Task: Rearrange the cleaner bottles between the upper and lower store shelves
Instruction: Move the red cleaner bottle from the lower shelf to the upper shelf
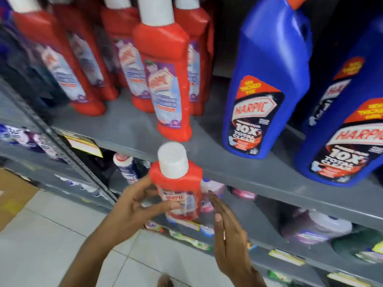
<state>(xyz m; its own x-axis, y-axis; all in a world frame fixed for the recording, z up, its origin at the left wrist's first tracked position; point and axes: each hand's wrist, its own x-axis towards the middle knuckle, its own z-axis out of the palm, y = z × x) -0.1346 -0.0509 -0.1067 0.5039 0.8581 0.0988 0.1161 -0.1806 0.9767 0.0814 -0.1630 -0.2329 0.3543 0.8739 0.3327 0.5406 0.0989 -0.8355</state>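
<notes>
My left hand (134,206) grips a small red Harpic cleaner bottle (178,183) with a white cap, held upright just below the front edge of the upper grey shelf (207,160). My right hand (226,230) is beside the bottle on its right, fingers straight and together, not clearly touching it. Several taller red cleaner bottles (165,79) with white caps stand on the upper shelf. Two big blue Harpic bottles (263,90) stand to their right. On the lower shelf (259,214), behind the held bottle, are a white-capped bottle (124,164) and pink bottles (211,193), partly hidden.
A yellow price tag (83,143) hangs on the upper shelf edge. A perforated grey upright (68,154) divides the racks at left. More packets and tags line the lowest shelf edge (286,257). White floor tiles (51,235) and a cardboard box (12,195) lie at lower left.
</notes>
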